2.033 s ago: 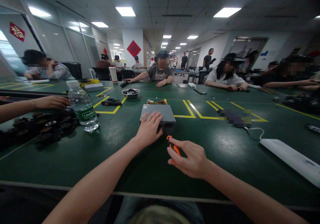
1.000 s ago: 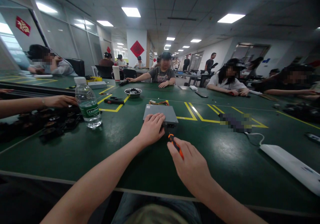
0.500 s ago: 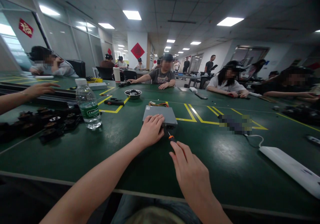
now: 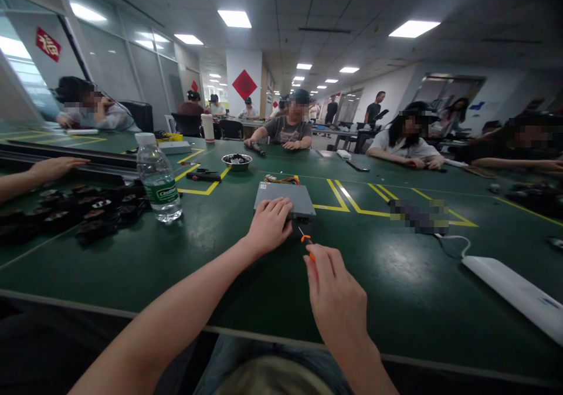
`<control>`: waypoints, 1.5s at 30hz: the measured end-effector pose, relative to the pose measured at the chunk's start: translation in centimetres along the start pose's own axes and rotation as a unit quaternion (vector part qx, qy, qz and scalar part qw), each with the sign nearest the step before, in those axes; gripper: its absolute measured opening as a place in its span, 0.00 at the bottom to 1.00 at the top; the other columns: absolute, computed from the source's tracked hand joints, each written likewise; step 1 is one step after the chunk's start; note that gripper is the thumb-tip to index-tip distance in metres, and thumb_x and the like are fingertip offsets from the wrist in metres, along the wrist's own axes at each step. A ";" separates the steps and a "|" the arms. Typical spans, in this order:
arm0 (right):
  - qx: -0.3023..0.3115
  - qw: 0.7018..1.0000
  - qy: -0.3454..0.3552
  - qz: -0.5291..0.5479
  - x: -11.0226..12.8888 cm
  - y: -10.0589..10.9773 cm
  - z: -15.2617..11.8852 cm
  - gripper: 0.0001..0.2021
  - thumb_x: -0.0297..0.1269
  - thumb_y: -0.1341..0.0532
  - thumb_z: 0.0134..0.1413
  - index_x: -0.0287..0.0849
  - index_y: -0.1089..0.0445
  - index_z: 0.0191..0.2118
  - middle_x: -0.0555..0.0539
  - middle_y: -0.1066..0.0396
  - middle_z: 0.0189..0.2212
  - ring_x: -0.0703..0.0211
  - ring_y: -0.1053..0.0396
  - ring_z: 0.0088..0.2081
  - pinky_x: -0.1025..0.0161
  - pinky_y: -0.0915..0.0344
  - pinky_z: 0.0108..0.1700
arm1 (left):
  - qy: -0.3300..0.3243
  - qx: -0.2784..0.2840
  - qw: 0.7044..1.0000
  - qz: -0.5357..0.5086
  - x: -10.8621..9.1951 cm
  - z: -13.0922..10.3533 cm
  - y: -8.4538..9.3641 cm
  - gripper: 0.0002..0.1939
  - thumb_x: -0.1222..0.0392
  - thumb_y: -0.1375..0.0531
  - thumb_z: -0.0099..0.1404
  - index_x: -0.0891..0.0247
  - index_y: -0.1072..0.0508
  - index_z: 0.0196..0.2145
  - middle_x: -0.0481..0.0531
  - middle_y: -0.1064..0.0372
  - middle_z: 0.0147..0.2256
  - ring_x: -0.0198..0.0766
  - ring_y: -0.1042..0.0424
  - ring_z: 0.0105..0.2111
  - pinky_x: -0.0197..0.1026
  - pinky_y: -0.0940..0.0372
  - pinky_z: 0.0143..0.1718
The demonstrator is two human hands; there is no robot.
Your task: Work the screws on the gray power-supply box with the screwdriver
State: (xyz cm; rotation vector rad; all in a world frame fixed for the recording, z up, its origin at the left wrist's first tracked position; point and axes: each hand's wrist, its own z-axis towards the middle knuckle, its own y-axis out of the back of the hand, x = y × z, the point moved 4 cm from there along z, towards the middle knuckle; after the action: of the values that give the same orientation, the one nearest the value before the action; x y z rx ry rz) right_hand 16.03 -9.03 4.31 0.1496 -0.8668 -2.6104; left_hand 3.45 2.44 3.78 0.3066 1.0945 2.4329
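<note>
A grey metal computer power supply [image 4: 301,198] lies flat on the green table, with colored wires [image 4: 281,179] at its far side. My left hand [image 4: 269,226] is laid over its near left part, fingers on top and thumb down by the near side. In my right hand [image 4: 336,289] is a screwdriver [image 4: 307,240] with a black and orange handle, gripped between thumb and fingers. Its thin shaft points up and left toward the near side of the power supply. The tip appears just short of the casing.
A water bottle [image 4: 159,181] stands left, beside several black parts [image 4: 99,213]. Further back are a metal bowl [image 4: 236,161] of dark pieces and a black-handled tool [image 4: 203,176]. A white device [image 4: 514,289] with a cable lies right. A co-worker's hand [image 4: 57,169] reaches in from the left.
The view has shifted slightly. More of the screwdriver's handle shows beyond my right fingers. My left hand stays on the power supply. The person opposite has drawn a dark tool closer.
</note>
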 end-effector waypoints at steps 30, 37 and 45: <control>0.021 0.997 -0.042 0.060 -0.4 -0.3 -0.4 0.13 0.36 0.54 0.62 0.37 0.36 0.43 0.40 0.31 0.40 0.56 0.29 0.39 0.62 0.31 0.34 | 0.018 0.001 1.000 0.000 0.1 0.1 -0.1 0.16 0.59 0.48 0.63 0.62 0.36 0.49 0.55 0.37 0.53 0.43 0.39 0.53 0.48 0.47 0.52; 0.000 0.998 -0.007 0.060 0.4 -0.7 -0.5 0.12 0.33 0.52 0.61 0.38 0.37 0.46 0.40 0.31 0.43 0.57 0.29 0.39 0.63 0.31 0.36 | 0.016 0.001 1.000 0.001 0.1 0.1 -0.1 0.16 0.59 0.49 0.64 0.62 0.36 0.49 0.55 0.37 0.53 0.43 0.40 0.54 0.48 0.48 0.52; -0.004 0.994 -0.007 0.107 0.5 -0.6 -0.7 0.11 0.33 0.53 0.61 0.37 0.38 0.44 0.37 0.33 0.46 0.54 0.32 0.47 0.57 0.30 0.43 | 0.020 -0.003 1.000 -0.002 0.0 0.1 0.0 0.16 0.60 0.48 0.63 0.62 0.36 0.49 0.55 0.36 0.53 0.43 0.39 0.54 0.49 0.47 0.52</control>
State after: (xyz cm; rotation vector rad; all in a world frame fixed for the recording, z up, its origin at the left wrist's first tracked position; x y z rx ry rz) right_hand 15.52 -9.19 3.37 0.0343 -0.8293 -2.4179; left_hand 3.49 2.52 3.87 0.2544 1.1030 2.4492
